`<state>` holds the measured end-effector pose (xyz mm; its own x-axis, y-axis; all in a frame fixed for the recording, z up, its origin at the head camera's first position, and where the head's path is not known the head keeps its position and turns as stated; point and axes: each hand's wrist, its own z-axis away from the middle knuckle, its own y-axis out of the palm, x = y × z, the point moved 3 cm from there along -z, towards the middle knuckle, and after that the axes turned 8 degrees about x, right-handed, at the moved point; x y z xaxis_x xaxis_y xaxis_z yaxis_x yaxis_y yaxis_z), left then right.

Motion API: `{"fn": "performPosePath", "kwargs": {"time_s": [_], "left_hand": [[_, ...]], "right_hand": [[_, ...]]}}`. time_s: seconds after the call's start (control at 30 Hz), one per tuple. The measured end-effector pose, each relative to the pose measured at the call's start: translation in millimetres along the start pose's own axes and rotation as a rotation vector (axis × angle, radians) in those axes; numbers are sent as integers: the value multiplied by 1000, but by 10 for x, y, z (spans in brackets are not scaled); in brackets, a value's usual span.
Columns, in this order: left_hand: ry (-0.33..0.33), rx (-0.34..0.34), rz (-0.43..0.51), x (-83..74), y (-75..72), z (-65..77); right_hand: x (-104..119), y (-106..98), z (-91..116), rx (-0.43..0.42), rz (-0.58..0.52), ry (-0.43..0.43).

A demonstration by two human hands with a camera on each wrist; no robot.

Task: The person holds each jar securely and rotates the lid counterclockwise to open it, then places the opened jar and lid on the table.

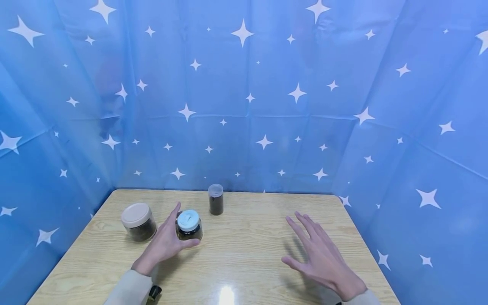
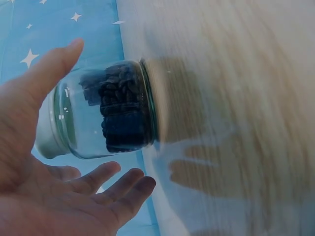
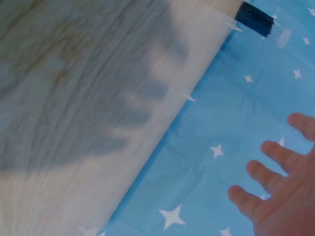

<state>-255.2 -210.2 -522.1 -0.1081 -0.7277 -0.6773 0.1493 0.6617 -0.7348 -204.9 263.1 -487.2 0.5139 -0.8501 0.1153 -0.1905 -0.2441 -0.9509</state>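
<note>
A glass jar with a light blue lid stands on the table, partly filled with dark, bean-like pieces. My left hand reaches around its near side, thumb and fingers spread on either side of it. In the left wrist view, the same hand has its fingers extended beside the glass, with gaps showing between fingertips and jar. Over the right part of the table hovers my right hand, fingers spread and holding nothing. The right wrist view shows that hand's fingers apart.
A wider jar with a pale pink lid and dark contents stands left of the left hand. Behind, near the far table edge, is a clear cylindrical container of dark contents. A small black-ended object lies by the left sleeve. A starry blue curtain surrounds the table.
</note>
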Motion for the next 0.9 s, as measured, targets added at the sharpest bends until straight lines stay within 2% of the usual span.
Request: {"fn": "performPosePath", "kwargs": {"time_s": [0.23,0.43,0.57,0.8,0.9], "left_hand": [[-18,7,24,44,46,-45],[14,7,31,36,91,-61],[17,-11,39,55,105,-61],[89,-77,26,98,134,-83],[70,-74,38,89,139,-97]], "right_hand": [[24,-7,-42,-24,8,-23],[88,-11,-84,-42,6,-50],[154,-12,-115,-47,5,-71],[225,-11,-134,-49,3,-76],[239,-4,-138,-45,2,-73]]}}
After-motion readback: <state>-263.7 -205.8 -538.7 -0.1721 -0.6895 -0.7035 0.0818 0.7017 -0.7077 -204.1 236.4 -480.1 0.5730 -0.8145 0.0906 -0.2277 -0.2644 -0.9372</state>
